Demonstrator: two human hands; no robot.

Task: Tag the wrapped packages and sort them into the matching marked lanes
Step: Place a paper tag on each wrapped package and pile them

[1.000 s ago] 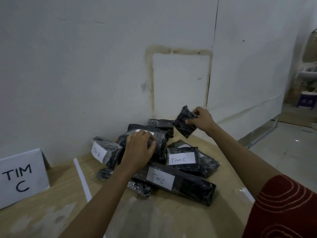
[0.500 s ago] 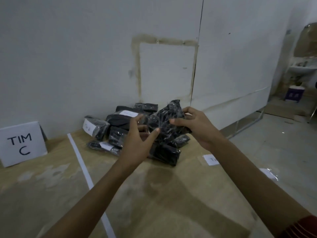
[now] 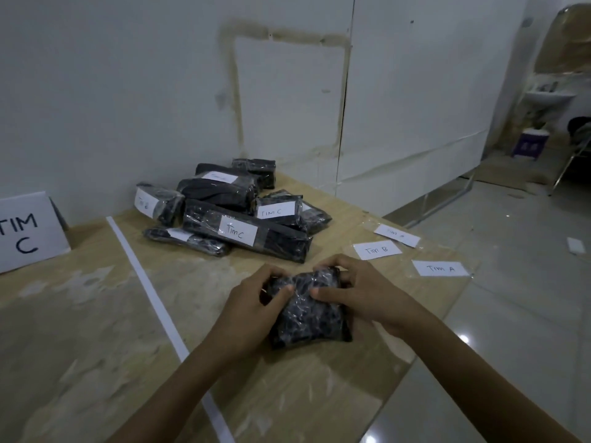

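Observation:
A small black package (image 3: 308, 310) wrapped in clear film lies on the wooden table (image 3: 96, 330) in front of me, with no tag on its visible face. My left hand (image 3: 252, 308) grips its left side, thumb on top. My right hand (image 3: 361, 292) grips its right and far edge, fingers curled over it. Behind it sits a pile of wrapped black packages (image 3: 233, 203), several tagged "Tim C" and one "Tim B". Loose paper tags lie at the table's right: "Tim B" (image 3: 377, 250), "Tim A" (image 3: 440, 268) and a third tag (image 3: 396, 235).
A white tape line (image 3: 150, 289) runs from the wall toward me, marking a lane. A folded "TIM C" sign (image 3: 27, 231) stands at the left against the white wall. The table's right edge drops to a tiled floor (image 3: 511, 314).
The small package came down from in front of the pile to the table near me, both hands still on it. The view tilted down and the loose tags came into sight.

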